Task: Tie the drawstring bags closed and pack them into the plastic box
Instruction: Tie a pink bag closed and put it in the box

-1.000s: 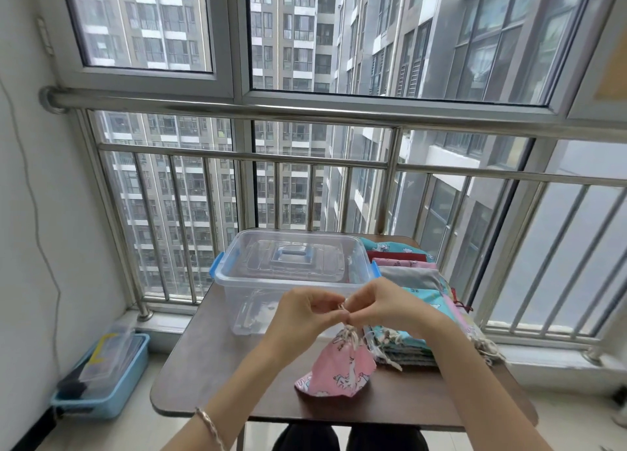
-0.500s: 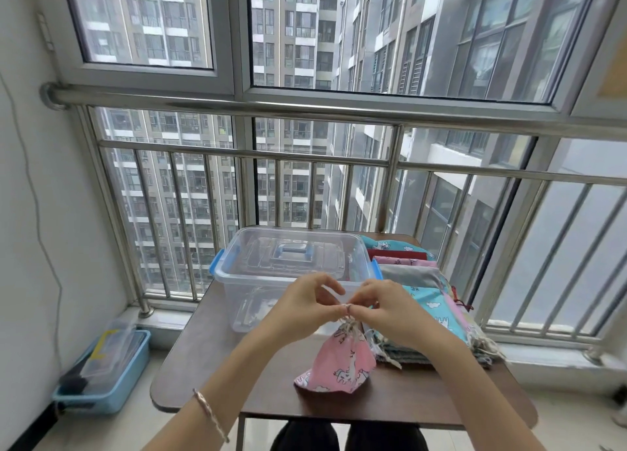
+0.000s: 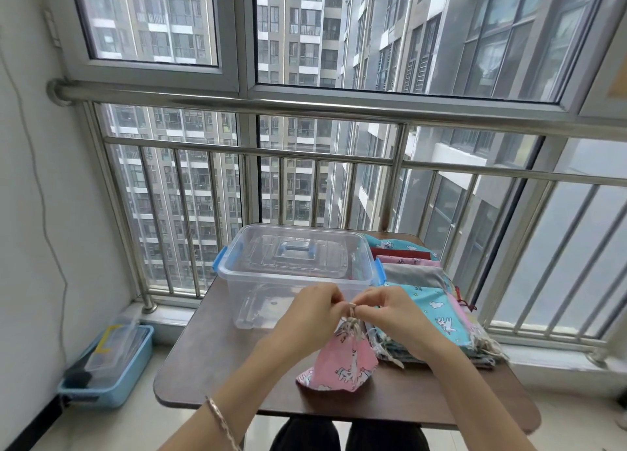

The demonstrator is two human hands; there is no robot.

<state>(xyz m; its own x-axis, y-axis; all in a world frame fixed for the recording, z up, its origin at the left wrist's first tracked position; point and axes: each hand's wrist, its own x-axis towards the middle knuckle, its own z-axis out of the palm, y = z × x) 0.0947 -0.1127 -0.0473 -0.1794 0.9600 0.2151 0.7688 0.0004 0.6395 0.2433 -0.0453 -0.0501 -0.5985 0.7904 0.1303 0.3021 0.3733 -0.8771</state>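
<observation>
**Item 1. Plastic box** (image 3: 237,298): clear, with blue latches (image 3: 220,262) at both ends. It stands at the far middle of the desk (image 3: 210,366). A clear lid with a blue handle (image 3: 293,250) shows at its top; whether it lies on or inside the box I cannot tell.

**Item 2. Pink bag** (image 3: 342,362): printed with white cartoon animals. It stands on the desk just in front of the box, its mouth gathered upward.

**Item 3. Drawstring** (image 3: 352,311): pale cord rising from the bag's gathered neck, before the box's near wall.

**Item 4. My left grip** (image 3: 305,315): fingers curled, tips pinching the drawstring from the left, just above the bag's neck. There is a bracelet (image 3: 220,416) on the wrist.

**Item 5. My right grip** (image 3: 393,315): curled the same way, pinching the drawstring from the right. The two grips nearly meet over the cord.

**Item 6. Stack of flat bags** (image 3: 437,315): just right of the box. A teal bag with cloud and animal print lies on top, with grey, pink, red and teal ones behind. Loose cords trail at the near end, and my right wrist crosses its near corner.

**Item 7. Blue tray** (image 3: 101,383): on the floor, well left of the box, holding clear containers.

**Item 8. Steel railing** (image 3: 305,155): directly behind the box.
</observation>
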